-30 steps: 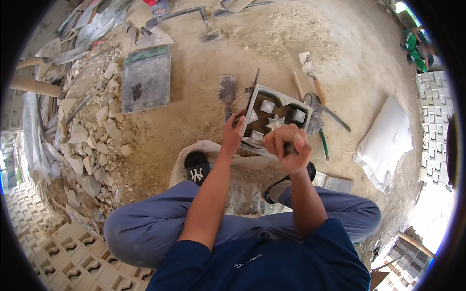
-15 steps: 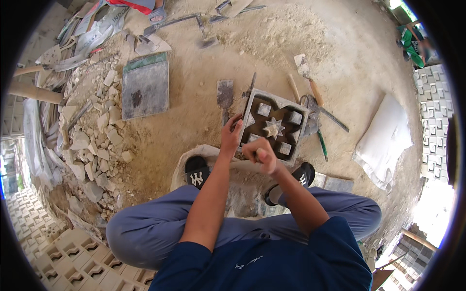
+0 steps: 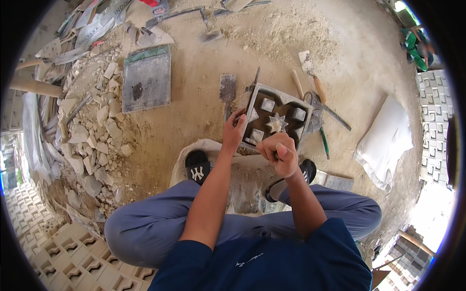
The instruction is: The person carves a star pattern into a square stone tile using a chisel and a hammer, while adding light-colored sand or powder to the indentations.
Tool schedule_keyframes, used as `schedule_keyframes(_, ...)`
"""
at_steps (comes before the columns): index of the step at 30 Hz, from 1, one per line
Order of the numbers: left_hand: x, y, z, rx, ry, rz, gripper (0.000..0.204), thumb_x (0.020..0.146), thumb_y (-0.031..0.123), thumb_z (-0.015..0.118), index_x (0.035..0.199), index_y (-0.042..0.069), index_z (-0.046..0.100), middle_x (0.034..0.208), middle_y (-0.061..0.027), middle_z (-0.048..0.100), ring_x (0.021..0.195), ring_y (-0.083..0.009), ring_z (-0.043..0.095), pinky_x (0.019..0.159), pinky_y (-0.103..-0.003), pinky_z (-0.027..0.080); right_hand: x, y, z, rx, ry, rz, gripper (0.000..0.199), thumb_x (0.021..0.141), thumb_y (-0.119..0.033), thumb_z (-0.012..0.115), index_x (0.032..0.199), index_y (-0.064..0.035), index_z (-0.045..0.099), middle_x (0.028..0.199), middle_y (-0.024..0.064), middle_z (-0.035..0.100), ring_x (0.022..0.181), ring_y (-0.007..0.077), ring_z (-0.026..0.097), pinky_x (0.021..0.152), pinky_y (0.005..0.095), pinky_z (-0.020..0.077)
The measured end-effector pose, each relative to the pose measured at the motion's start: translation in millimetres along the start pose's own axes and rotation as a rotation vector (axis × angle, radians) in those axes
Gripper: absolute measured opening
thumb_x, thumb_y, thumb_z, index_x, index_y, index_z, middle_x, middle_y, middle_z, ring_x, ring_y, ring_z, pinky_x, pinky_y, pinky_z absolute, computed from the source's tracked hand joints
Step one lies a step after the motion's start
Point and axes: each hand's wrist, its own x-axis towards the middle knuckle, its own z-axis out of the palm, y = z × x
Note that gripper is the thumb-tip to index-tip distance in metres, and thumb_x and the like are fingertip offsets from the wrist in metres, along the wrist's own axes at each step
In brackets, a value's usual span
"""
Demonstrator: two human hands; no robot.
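Note:
A square grey block [image 3: 276, 91] with a raised star in its middle and raised square studs around it stands tilted in front of my feet. Its recessed parts look dark brown. My left hand [image 3: 235, 131] grips its left side, fingers bent around the edge. My right hand [image 3: 280, 154] is closed over the block's near edge, covering the near right stud. Something small and dark shows between its fingers, too hidden to name. A pale sack-like sheet [image 3: 206, 144] lies just below the block, between my sandalled feet.
A flat trowel [image 3: 227, 89] lies left of the block. Wooden-handled tools [image 3: 319, 90] and a green-handled one [image 3: 324, 143] lie at its right. Broken stone [image 3: 102, 140] is heaped on the left, near a grey slab [image 3: 146, 80]. A white sack [image 3: 386, 143] lies far right.
My right hand has shifted right along the block's near edge, and its fist has turned. My left hand keeps its hold. The block leans slightly differently, and the view has moved a little.

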Motion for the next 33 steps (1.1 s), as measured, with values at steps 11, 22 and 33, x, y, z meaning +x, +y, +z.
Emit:
schedule_keyframes(11,1.1,-8.5,2.9,-0.044,0.004,0.034,0.037,0.101,0.024,0.061,0.132,0.003,0.06,0.111,-0.0023,0.066,0.089,-0.0076,0.056,0.076,-0.024,0.044,2.1,37.5,-16.6,-0.019,-0.134,0.102,0.077,0.098,-0.065,0.024,0.054,-0.0029,0.037,0.048,0.0035,0.035,0.045,0.0154,0.033,0.046,0.0318,0.0244)
schedule_keyframes(22,-1.7,-4.2,-8.2,0.008,0.001,-0.085,0.043,0.102,0.032,0.06,0.136,0.005,0.058,0.128,-0.006,0.062,0.116,-0.0146,0.056,0.1,-0.029,0.042,9.2,-64.6,-25.1,0.393,0.199,-0.171,0.083,0.1,-0.067,0.019,0.048,-0.0048,0.037,0.044,0.0052,0.034,0.038,0.0152,0.026,0.039,0.0302,0.0217)
schedule_keyframes(33,2.2,-14.4,-6.3,-0.067,-0.025,-0.015,0.046,0.1,0.035,0.063,0.135,0.006,0.058,0.124,-0.002,0.062,0.11,-0.011,0.055,0.097,-0.027,0.042,-1.3,-56.6,-43.9,0.221,0.135,-0.206,0.083,0.103,-0.063,0.02,0.046,-0.0053,0.036,0.041,0.006,0.034,0.035,0.0147,0.025,0.037,0.0288,0.0212)
